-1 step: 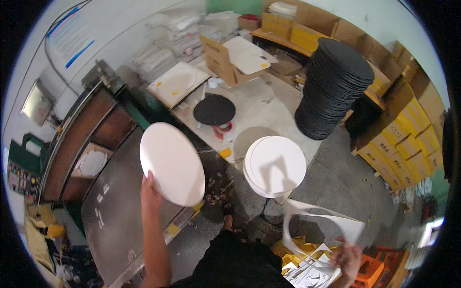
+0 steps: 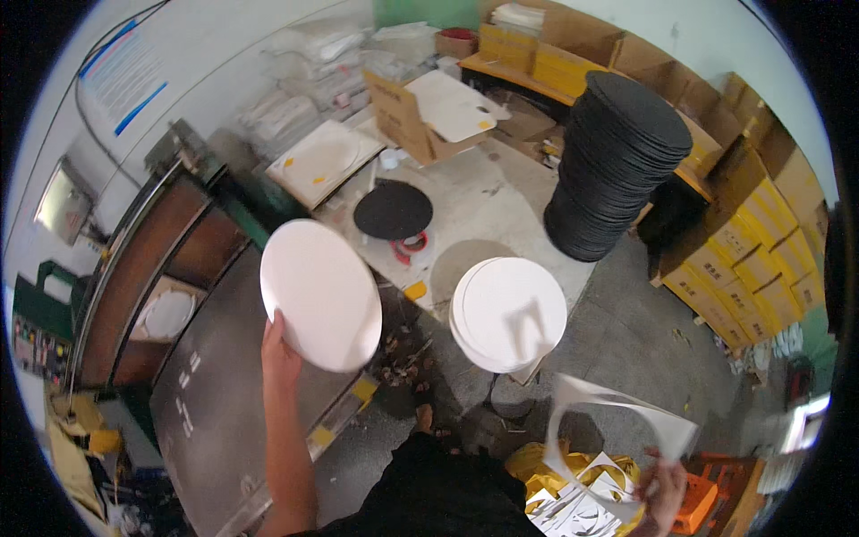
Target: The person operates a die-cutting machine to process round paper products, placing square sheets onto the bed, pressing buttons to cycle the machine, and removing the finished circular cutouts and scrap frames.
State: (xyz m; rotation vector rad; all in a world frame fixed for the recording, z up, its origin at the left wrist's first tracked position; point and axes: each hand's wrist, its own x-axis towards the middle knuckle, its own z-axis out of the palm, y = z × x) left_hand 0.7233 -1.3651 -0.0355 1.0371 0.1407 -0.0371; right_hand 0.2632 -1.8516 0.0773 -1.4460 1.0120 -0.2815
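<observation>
My left hand (image 2: 282,352) grips the lower left edge of a white round disc (image 2: 324,291), holding it tilted above the dark metal machine bed (image 2: 215,430). At the lower right, my right hand (image 2: 660,494), slightly blurred, has its fingers at the edge of a white offcut sheet (image 2: 669,424) with a large round hole. The offcut hangs above a yellow bag (image 2: 526,462) full of white scraps (image 2: 586,501). Between my hands, a stack of white discs (image 2: 508,309) stands by the near corner of the worktable (image 2: 501,192), a shadow across its top.
A tall, leaning stack of black discs (image 2: 617,166) stands on the table's right. One black disc (image 2: 394,210) lies near a red tape roll (image 2: 410,246). Yellow-banded cartons (image 2: 761,255) line the right side. An orange crate (image 2: 696,501) sits beside the bag. Debris litters the floor.
The offcut sheet and my right hand have shifted a little to the right. My left hand keeps its grip on the white disc. The view has moved slightly.
</observation>
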